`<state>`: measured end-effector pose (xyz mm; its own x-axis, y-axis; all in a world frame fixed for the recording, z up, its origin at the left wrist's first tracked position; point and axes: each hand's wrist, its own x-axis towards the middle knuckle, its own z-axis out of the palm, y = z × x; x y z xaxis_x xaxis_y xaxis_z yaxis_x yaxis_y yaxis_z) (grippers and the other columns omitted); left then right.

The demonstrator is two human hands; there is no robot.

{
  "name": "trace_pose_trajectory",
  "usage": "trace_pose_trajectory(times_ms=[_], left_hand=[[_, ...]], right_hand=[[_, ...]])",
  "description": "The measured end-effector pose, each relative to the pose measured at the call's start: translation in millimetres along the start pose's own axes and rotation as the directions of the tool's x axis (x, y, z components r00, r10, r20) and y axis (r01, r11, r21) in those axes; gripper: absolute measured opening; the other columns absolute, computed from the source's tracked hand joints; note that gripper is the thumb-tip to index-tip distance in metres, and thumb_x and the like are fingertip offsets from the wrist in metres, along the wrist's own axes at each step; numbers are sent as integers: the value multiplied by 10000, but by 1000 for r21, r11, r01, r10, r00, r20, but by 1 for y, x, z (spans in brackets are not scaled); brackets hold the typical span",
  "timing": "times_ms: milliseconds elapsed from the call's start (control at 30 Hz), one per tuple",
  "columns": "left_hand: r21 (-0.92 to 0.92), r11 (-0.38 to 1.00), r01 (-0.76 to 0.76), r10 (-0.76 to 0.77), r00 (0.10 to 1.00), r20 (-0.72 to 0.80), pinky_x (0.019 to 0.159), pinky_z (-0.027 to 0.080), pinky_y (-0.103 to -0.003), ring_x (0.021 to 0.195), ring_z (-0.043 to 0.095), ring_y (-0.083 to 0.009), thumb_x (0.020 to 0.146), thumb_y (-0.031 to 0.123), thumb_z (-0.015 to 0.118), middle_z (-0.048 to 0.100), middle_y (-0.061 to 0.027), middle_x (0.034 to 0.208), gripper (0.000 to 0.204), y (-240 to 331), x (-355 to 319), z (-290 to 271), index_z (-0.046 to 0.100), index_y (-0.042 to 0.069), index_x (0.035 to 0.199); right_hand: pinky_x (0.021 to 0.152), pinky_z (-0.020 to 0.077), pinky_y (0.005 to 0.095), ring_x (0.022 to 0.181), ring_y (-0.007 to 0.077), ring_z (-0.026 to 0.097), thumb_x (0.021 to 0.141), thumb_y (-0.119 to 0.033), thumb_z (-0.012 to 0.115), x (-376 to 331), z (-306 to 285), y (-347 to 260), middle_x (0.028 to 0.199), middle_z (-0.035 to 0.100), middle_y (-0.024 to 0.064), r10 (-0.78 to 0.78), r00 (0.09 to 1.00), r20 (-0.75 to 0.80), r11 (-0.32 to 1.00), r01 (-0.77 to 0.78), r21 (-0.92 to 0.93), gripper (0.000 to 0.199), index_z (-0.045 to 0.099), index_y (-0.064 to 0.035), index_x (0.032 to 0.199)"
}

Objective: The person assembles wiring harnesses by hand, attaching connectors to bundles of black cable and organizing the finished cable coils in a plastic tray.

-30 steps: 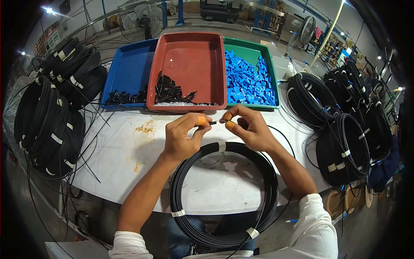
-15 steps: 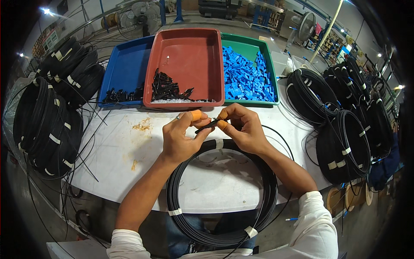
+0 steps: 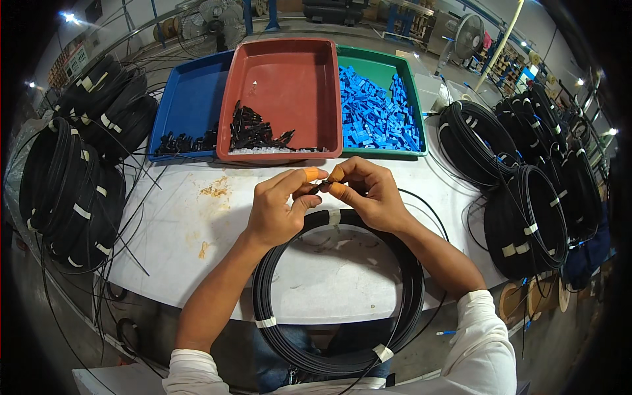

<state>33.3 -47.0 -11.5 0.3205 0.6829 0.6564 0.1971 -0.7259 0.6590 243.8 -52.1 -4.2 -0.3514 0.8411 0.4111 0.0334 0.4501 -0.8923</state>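
My left hand point(image 3: 278, 205) and my right hand point(image 3: 370, 196) meet above the far rim of a black cable coil point(image 3: 264, 289). Between their fingertips is a small black connector part point(image 3: 317, 189), mostly covered, so its exact shape does not show. The left hand pinches it between thumb and fingers; the right thumb and forefinger close on its other end. A thin black cable point(image 3: 421, 200) curves out from behind the right hand. Orange covers wrap some fingertips of both hands. Strips of pale tape bind the coil, which overhangs the near table edge.
Behind my hands stand a blue tray point(image 3: 191, 99) with black parts, a red tray point(image 3: 289, 72) with black and whitish parts, and a green tray point(image 3: 413, 112) full of blue pieces. Taped cable coils point(image 3: 72, 197) are stacked at left, and more coils point(image 3: 526, 224) at right.
My left fingers have shifted and curled closer around the black connector part, which stuck out further before. The right hand keeps nearly the same place; the coil stays put.
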Motion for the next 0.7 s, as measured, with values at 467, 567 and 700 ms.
trace_pose_trajectory(times_ms=[467,567,700], left_hand=[[-281,948,150,-140,989,53,703,605,-292,766,729,-187,906,-42,693,711,-151,985,234,-15,-5,-5,675,-44,1140],[-366,906,211,-201,977,66,671,595,-281,736,731,-186,941,-18,671,720,-167,974,222,-16,-6,-4,654,-34,1162],[-369,901,228,-218,974,67,635,574,-258,701,735,-191,965,-13,634,733,-164,953,213,-11,-6,-5,625,-23,1178]], right_hand=[[546,371,188,642,-13,476,947,-110,744,6,-13,-2,901,668,-19,20,998,-60,998,-24,-62,149,645,-20,1012],[519,337,187,604,-20,442,937,-109,752,7,-14,-1,890,670,-27,42,998,-43,997,-45,-65,148,650,-26,1003],[520,347,197,602,-10,459,943,-114,748,6,-11,0,871,676,-16,75,997,-30,994,-77,-79,153,648,-16,1004]])
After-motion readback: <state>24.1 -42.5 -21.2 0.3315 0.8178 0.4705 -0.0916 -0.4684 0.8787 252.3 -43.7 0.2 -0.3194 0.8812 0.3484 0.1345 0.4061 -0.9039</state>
